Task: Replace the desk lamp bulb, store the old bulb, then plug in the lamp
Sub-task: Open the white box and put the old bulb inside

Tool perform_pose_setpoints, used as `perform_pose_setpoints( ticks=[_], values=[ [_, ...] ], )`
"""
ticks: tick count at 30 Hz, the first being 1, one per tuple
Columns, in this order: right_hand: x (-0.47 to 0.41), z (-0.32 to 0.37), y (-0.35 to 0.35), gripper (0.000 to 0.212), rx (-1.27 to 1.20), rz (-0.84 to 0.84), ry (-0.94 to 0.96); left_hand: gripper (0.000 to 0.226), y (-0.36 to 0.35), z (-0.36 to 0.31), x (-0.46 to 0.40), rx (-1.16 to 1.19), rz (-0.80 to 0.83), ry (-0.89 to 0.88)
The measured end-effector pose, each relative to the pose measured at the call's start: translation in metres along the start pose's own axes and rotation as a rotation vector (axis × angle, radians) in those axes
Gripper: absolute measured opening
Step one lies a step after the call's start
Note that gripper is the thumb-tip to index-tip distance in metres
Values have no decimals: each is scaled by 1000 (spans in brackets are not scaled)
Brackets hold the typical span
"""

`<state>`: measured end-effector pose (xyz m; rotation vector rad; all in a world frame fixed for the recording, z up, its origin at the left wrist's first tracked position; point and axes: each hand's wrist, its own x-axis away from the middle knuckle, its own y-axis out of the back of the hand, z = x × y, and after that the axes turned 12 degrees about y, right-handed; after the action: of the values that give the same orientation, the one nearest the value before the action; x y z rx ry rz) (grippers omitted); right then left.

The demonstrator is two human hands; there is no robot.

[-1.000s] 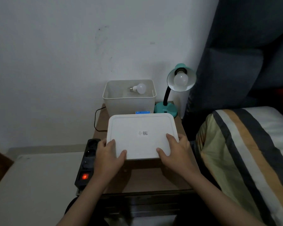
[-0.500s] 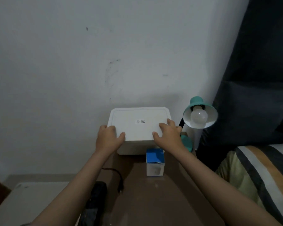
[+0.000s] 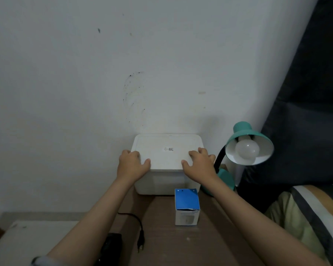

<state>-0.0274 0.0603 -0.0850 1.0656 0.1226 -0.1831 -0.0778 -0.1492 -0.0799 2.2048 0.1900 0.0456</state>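
Note:
A white storage box (image 3: 161,183) stands against the wall on the brown bedside table (image 3: 200,244). Its white lid (image 3: 166,150) lies flat on top. My left hand (image 3: 132,165) presses on the lid's front left corner, and my right hand (image 3: 199,163) on its front right corner. The old bulb is hidden inside the box. To the right stands the teal desk lamp (image 3: 247,144) with a white bulb (image 3: 247,149) in its shade. The lamp's black plug (image 3: 140,244) lies loose on the table.
A blue and white bulb carton (image 3: 186,207) stands in front of the box. A black power strip (image 3: 111,248) lies at the table's left edge. A striped pillow (image 3: 315,217) and a dark headboard are to the right. A white surface (image 3: 27,242) sits lower left.
Both hands carried the lid from near the table's front up onto the box and set it down, covering the old bulb. The view has tilted upward.

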Motion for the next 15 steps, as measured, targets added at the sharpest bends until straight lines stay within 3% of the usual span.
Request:
perform_pose_setpoints(
  ticks=[6,15],
  values=[
    [-1,0,-3,53,2,-7,-15,39,-5,5,-3,-47,-5,-33],
    [-1,3,-5,44,72,7,-6,39,-8,13,-7,-57,-8,-63]
  ],
)
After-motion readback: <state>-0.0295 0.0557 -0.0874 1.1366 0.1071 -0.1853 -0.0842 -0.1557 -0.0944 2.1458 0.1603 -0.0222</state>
